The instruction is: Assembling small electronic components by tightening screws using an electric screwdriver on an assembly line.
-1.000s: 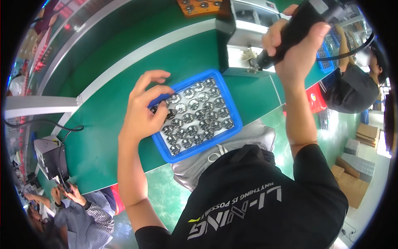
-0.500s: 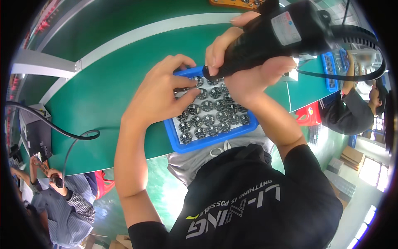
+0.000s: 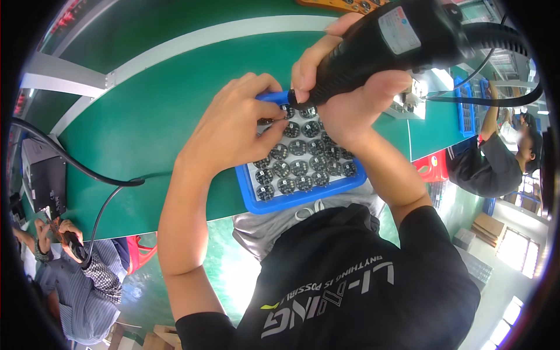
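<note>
A blue tray (image 3: 309,198) with a white liner holds several small round black parts (image 3: 298,147) that look like circuit boards. My right hand (image 3: 350,114) is wrapped round a black corded electric screwdriver (image 3: 363,58), held slantwise above the tray. Its narrow end points down at the far rim; the tip is hidden. At the tray's far left corner, my left hand (image 3: 230,125) reaches in from the side. Its thumb and forefinger close on one of the round black parts, mostly hidden by the fingers.
A white frame bar (image 3: 233,32) crosses behind the green table (image 3: 134,192). A dark box (image 3: 44,175) and a black cable (image 3: 87,169) are at left. Co-workers sit at both sides, one hand (image 3: 73,230) gripping a tool. More blue trays (image 3: 465,108) stand at right.
The view has shifted slightly, and the tray appears a little farther right. My left fingers have moved slightly right with it. Both hands keep their grips. The co-worker's hands at left have shifted.
</note>
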{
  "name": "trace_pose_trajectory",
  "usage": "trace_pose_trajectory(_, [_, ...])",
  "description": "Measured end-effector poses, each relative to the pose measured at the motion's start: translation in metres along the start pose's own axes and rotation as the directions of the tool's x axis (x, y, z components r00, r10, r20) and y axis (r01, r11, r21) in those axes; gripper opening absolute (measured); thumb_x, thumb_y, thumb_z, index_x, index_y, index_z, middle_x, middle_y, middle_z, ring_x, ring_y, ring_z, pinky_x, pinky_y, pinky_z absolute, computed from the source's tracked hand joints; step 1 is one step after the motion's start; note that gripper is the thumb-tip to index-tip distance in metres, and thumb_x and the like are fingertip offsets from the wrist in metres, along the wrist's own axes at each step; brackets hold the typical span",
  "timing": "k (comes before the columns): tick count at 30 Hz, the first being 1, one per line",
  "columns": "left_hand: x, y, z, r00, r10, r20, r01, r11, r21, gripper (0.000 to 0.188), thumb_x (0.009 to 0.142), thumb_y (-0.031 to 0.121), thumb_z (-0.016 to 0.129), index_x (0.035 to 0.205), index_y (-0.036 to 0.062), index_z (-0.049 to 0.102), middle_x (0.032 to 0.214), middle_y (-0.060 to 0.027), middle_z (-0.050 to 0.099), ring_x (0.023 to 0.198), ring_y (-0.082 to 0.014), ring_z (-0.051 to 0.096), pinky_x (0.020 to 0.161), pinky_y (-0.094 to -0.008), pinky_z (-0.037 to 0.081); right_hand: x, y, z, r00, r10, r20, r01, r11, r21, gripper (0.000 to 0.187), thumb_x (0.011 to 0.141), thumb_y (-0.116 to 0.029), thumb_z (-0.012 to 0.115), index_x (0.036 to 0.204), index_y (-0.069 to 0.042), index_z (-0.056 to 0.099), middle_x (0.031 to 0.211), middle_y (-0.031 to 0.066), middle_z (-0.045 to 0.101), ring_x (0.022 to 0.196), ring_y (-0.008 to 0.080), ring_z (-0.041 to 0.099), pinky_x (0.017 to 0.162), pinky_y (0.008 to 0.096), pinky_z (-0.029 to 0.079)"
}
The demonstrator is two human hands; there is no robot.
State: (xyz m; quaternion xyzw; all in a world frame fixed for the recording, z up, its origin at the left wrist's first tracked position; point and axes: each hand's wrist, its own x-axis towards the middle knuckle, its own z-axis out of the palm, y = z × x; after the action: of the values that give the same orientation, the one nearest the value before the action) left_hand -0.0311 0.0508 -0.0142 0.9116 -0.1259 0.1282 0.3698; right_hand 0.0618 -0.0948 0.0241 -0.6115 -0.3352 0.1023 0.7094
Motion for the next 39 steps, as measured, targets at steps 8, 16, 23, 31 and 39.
trace_pose_trajectory(8, [0.001, -0.001, 0.009, 0.999, -0.034, -0.035, 0.036, 0.999, 0.037, 0.011, 0.068, 0.010, 0.077, 0.076, 0.0033, 0.074, 0.094, -0.0070, 0.064, 0.083, -0.0279, 0.059, 0.073, -0.0395, 0.048, -0.003, 0.001, 0.000, 1.000, 0.004, 0.011, -0.004, 1.000, -0.009, 0.102, 0.069, -0.096, 0.029, 0.117, -0.006, 0.037, 0.062, 0.0086, 0.054, 0.049, 0.0187, 0.052, 0.052, 0.0312, 0.045])
trace_pose_trajectory(16, [0.003, 0.000, 0.014, 0.991, -0.029, -0.129, 0.029, 1.000, -0.001, 0.008, 0.067, 0.012, 0.074, 0.071, 0.0047, 0.072, 0.091, -0.0054, 0.063, 0.084, -0.0262, 0.059, 0.075, -0.0390, 0.046, 0.005, 0.043, 0.003, 0.961, -0.278, -0.002, 0.250, 0.864, 0.438, 0.035, 0.093, -0.029, 0.070, 0.101, 0.000, 0.050, 0.075, 0.0057, 0.059, 0.053, 0.0086, 0.053, 0.046, 0.0225, 0.043])
trace_pose_trajectory(23, [0.003, 0.005, 0.015, 0.989, -0.097, -0.111, 0.095, 0.995, -0.021, 0.009, 0.065, 0.010, 0.075, 0.072, 0.0056, 0.073, 0.091, -0.0064, 0.064, 0.084, -0.0282, 0.060, 0.073, -0.0407, 0.048, 0.010, 0.017, 0.003, 0.990, -0.131, 0.050, 0.122, 0.979, 0.162, 0.079, 0.089, -0.071, 0.051, 0.112, 0.005, 0.047, 0.061, 0.0094, 0.056, 0.048, 0.0121, 0.050, 0.045, 0.0242, 0.039])
trace_pose_trajectory(31, [0.008, 0.010, 0.017, 0.992, -0.084, -0.092, 0.085, 0.996, 0.007, 0.009, 0.065, 0.010, 0.077, 0.071, 0.0049, 0.073, 0.092, -0.0056, 0.064, 0.083, -0.0264, 0.061, 0.072, -0.0391, 0.049, 0.006, -0.004, -0.013, 0.983, -0.186, -0.011, 0.186, 0.974, 0.128, 0.088, 0.090, -0.076, 0.039, 0.125, 0.005, 0.045, 0.064, 0.0087, 0.057, 0.048, 0.0123, 0.049, 0.047, 0.0262, 0.041])
trace_pose_trajectory(39, [0.012, 0.013, 0.019, 0.989, -0.106, -0.104, 0.106, 0.994, -0.002, 0.011, 0.070, 0.010, 0.078, 0.080, 0.0073, 0.077, 0.092, -0.0042, 0.064, 0.082, -0.0225, 0.061, 0.071, -0.0343, 0.050, 0.002, -0.087, -0.100, 0.761, -0.225, -0.608, 0.072, 0.961, -0.266, 0.091, 0.082, -0.089, 0.023, 0.115, -0.007, 0.048, 0.046, 0.0090, 0.043, 0.033, 0.0179, 0.036, 0.037, 0.0299, 0.034])
